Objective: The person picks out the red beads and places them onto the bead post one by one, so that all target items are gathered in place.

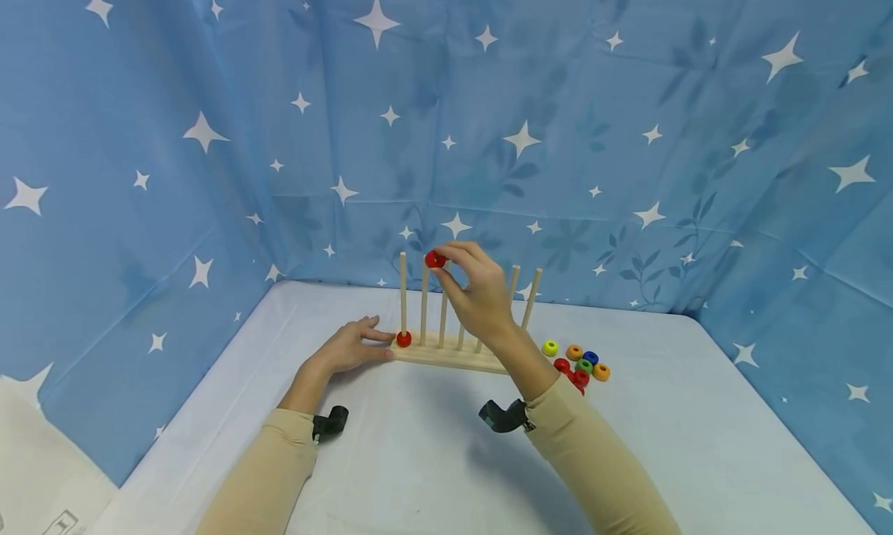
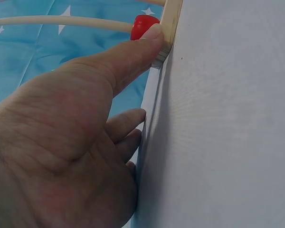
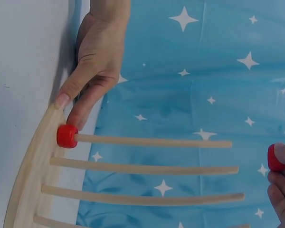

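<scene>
One red bead [image 1: 436, 260] aloft: clamped between thumb and fingertip of the right hand [image 1: 481, 291], and the right wrist view shows it clear of the peg tips, a height that seems to suit pegs open only at the top.
Left hand [image 1: 354, 347]: well apart from the other, low at the left, thumb and forefinger against the base's end, remaining fingers loose; probably steadying it against a slide or tip.
Wooden base [image 1: 446, 356]: lying across the far part of the white table [image 1: 405, 442], long side facing the person, likely so every peg is within reach.
Pegs [image 1: 423, 302]: standing in a row with gaps, apparently leaving room for neighbouring beads.
Seated red bead [image 1: 404, 339]: right down at the foot of the leftmost peg, which presumably stops it rolling away.
Loose beads [image 1: 584, 366]: yellow, orange, blue, green and red, bunched at the right, handy for that side; the right forearm hides some, so no full count.
</scene>
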The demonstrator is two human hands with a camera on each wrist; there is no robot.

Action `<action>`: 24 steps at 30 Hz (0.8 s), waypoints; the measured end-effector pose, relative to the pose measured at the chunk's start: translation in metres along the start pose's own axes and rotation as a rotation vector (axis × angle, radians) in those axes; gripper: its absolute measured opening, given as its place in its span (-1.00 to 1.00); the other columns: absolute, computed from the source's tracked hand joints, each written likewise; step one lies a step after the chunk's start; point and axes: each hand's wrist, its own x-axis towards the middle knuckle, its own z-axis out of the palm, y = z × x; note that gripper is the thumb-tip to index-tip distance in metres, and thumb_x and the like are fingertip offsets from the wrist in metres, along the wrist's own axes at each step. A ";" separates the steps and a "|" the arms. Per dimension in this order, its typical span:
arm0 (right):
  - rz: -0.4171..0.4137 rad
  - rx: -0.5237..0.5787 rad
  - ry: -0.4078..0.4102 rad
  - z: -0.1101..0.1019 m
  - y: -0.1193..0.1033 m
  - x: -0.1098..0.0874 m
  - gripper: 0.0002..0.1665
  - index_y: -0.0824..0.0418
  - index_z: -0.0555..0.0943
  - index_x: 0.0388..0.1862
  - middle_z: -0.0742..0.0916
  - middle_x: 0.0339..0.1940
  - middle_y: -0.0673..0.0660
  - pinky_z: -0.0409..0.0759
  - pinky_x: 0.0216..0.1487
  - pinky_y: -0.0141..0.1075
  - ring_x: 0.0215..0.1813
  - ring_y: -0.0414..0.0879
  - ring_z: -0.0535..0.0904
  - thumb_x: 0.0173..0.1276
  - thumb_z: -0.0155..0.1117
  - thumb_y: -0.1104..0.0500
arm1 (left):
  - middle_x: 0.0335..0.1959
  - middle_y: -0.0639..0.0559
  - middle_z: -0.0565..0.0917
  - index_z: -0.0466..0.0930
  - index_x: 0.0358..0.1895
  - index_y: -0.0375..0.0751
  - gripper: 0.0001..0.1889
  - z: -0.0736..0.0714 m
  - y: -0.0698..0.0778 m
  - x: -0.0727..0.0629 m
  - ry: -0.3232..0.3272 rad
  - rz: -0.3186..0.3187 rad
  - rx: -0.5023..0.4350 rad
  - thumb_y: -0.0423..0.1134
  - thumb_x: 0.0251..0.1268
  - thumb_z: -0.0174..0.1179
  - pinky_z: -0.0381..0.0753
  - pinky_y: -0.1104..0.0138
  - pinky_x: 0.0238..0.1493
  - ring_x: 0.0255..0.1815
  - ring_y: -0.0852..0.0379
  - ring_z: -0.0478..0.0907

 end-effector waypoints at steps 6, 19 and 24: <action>-0.012 -0.019 -0.026 0.007 0.000 0.008 -0.70 0.40 0.73 0.08 0.77 0.00 0.25 0.75 0.08 -0.13 0.06 0.07 0.74 0.41 0.43 0.32 | 0.66 -0.29 0.18 0.74 0.23 -0.06 -0.53 -0.001 0.001 0.000 0.002 -0.003 0.004 -0.04 0.28 0.49 -0.06 -0.35 0.60 0.72 -0.35 -0.11; 0.007 -0.089 -0.057 0.018 0.002 0.029 -0.70 0.36 0.73 0.09 0.77 0.02 0.21 0.73 0.13 -0.17 0.08 0.05 0.75 0.43 0.41 0.27 | 0.65 -0.30 0.19 0.73 0.24 -0.07 -0.52 0.000 -0.001 0.001 0.000 0.017 0.008 -0.03 0.28 0.48 -0.03 -0.35 0.59 0.72 -0.36 -0.10; 0.059 -0.099 -0.100 0.024 0.003 0.031 -0.70 0.35 0.74 0.10 0.77 0.04 0.20 0.72 0.15 -0.20 0.09 0.04 0.75 0.44 0.40 0.27 | 0.65 -0.31 0.19 0.72 0.25 -0.08 -0.51 -0.001 -0.001 0.000 0.000 0.019 0.023 -0.03 0.29 0.47 -0.02 -0.36 0.59 0.71 -0.37 -0.10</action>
